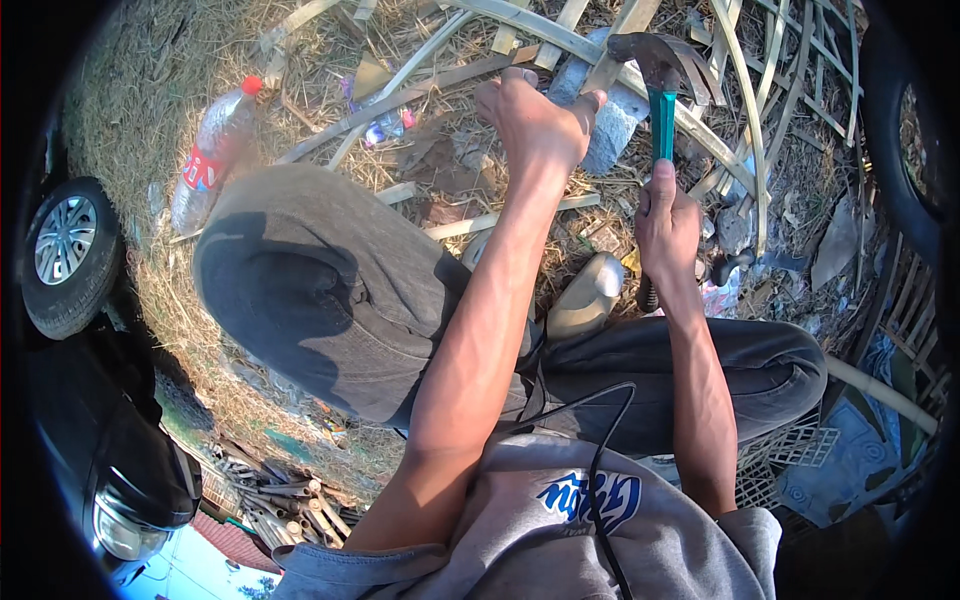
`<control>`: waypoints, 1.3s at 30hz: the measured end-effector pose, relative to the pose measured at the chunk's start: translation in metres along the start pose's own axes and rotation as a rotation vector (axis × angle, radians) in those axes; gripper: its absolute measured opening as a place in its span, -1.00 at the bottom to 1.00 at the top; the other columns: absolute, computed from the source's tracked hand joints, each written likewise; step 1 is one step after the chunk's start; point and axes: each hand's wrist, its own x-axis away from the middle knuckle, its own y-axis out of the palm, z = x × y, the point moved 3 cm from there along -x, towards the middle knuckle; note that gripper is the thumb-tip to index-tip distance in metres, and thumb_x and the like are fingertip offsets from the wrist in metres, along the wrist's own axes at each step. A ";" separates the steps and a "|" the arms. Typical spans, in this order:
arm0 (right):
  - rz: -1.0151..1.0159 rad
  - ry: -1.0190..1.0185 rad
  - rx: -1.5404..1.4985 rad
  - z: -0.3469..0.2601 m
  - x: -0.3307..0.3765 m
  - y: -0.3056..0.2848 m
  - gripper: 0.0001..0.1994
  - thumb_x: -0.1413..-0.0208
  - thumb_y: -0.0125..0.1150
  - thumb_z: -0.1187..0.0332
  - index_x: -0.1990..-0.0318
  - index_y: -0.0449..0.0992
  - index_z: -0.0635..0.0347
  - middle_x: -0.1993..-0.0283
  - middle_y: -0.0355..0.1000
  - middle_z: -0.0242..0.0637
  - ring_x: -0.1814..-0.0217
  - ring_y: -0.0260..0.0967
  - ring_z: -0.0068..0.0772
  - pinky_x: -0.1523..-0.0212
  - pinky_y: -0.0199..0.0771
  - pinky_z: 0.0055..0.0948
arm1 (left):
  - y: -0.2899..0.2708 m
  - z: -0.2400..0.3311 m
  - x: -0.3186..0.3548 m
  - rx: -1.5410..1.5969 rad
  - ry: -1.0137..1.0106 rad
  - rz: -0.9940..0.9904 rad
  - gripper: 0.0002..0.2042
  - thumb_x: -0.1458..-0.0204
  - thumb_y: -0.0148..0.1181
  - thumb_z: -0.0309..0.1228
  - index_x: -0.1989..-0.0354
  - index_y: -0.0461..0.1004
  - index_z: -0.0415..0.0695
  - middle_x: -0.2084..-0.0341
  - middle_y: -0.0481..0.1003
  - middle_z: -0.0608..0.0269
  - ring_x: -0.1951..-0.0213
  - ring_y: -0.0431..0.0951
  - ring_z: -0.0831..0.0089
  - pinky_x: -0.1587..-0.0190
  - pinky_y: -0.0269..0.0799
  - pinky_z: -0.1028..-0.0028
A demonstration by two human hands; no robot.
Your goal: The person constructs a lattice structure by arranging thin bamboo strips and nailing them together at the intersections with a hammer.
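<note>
Grey sweatshirt [560, 530] and dark trousers [330, 300] closest to the lens, both arms stretched out over straw-strewn ground [140, 110].

Right hand [665, 225] wrapped tight around the teal handle of a hammer [660, 90], steel head raised just above a grey stone block [610, 125]. Left hand [530, 120] bent down onto a pale bamboo strip [560, 40] lying across that block; grip there hard to judge, fingers curled out of sight. Plastic bottle [215, 145] with red cap lying well apart toward the ground's far left. More split bamboo scattered along the far edge.
</note>
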 end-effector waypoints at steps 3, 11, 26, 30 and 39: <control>-0.039 0.110 -0.102 0.001 0.001 0.000 -0.36 -0.45 -0.15 -0.22 0.58 0.27 0.09 0.70 0.07 -0.58 0.71 0.00 -0.71 0.68 -0.06 -0.54 | 0.000 0.000 -0.004 -0.032 0.034 -0.043 -0.42 0.19 0.62 -0.44 0.16 0.38 -0.59 0.05 0.28 -0.32 -0.11 0.29 -0.10 -0.14 0.35 0.04; 0.041 -0.054 -0.052 -0.020 0.020 -0.012 -0.32 -0.45 -0.24 -0.24 0.57 0.29 0.12 0.68 0.13 -0.55 0.67 0.03 -0.70 0.65 -0.03 -0.54 | 0.001 0.012 0.006 -0.179 0.018 -0.010 -0.35 0.21 0.64 -0.40 0.06 0.37 -0.58 -0.03 0.29 -0.34 -0.22 0.23 -0.19 -0.23 0.31 -0.01; 0.032 0.276 -0.211 -0.044 -0.004 -0.013 -0.32 -0.42 -0.12 -0.26 0.62 0.31 0.09 0.66 0.11 -0.57 0.66 0.04 -0.70 0.65 0.01 -0.51 | -0.015 0.042 -0.007 -0.148 0.549 -0.056 -0.66 -0.24 -0.03 -0.28 0.43 0.41 -0.34 0.24 0.37 -0.16 0.07 0.28 0.02 -0.16 0.08 0.01; 0.035 0.200 -0.313 -0.042 -0.014 -0.008 -0.38 -0.38 -0.08 -0.29 0.52 0.26 0.04 0.68 0.04 -0.65 0.74 -0.06 -0.77 0.73 -0.10 -0.60 | -0.012 0.039 -0.007 -0.114 0.579 -0.068 -0.64 -0.29 -0.17 -0.35 0.40 0.49 -0.34 0.31 0.44 -0.14 0.11 0.35 -0.04 -0.16 0.14 0.00; -0.011 0.188 -0.257 -0.038 -0.033 -0.009 -0.28 -0.40 -0.14 -0.30 0.66 0.28 0.08 0.68 0.11 -0.54 0.62 0.04 -0.64 0.59 0.05 -0.44 | -0.009 0.046 -0.003 -0.068 0.435 -0.234 -0.80 -0.12 0.38 -0.46 0.09 0.72 -0.19 0.35 0.64 0.21 0.49 0.49 0.53 0.35 0.38 0.50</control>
